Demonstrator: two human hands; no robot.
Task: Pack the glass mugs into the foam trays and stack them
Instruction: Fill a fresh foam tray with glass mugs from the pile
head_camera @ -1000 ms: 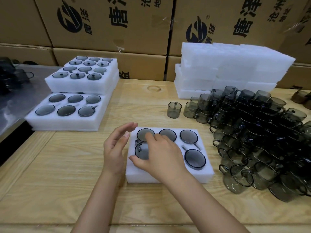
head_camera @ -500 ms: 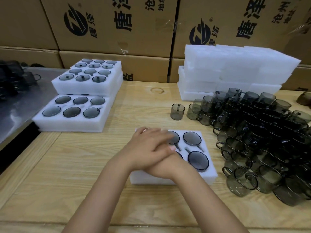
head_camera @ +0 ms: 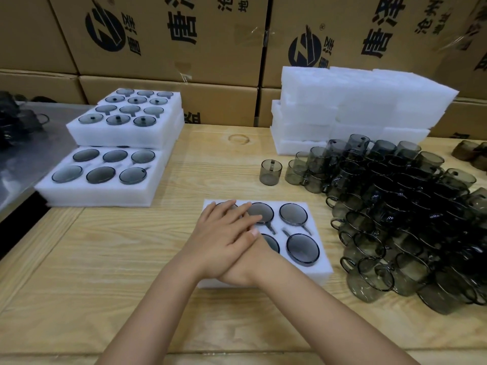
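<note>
Right in front of you, on the wooden table (head_camera: pixel 105 259), sits the foam tray (head_camera: pixel 303 277), and both your hands are on its left half. Your left hand (head_camera: pixel 224 233) lies flat on top with straight fingers, pressing down over the back-left hole and reaching toward the middle one. Your right hand (head_camera: pixel 237 275) is tucked under it near the tray's front edge. Its fingers are hidden, so I cannot tell if it holds anything. You can see mugs snug in four holes, like the back-right mug (head_camera: pixel 293 213). The two holes at the left are covered by your hands. I think this tray is full or nearly full, and you are pushing the last mug down. The tray's long side runs from left to right across you. Left of the tray and a bit farther back is the low stack (head_camera: pixel 100 191), with six mugs showing on top. Behind that is the taller stack (head_camera: pixel 118 138). So the tray most likely has to go left and away from you, and your left hand is the nearer one to those stacks. Just right of the tray is the heap of loose mugs (head_camera: pixel 395 219), so watch your right arm there. Take the tray by its two short ends and keep it flat.
</note>
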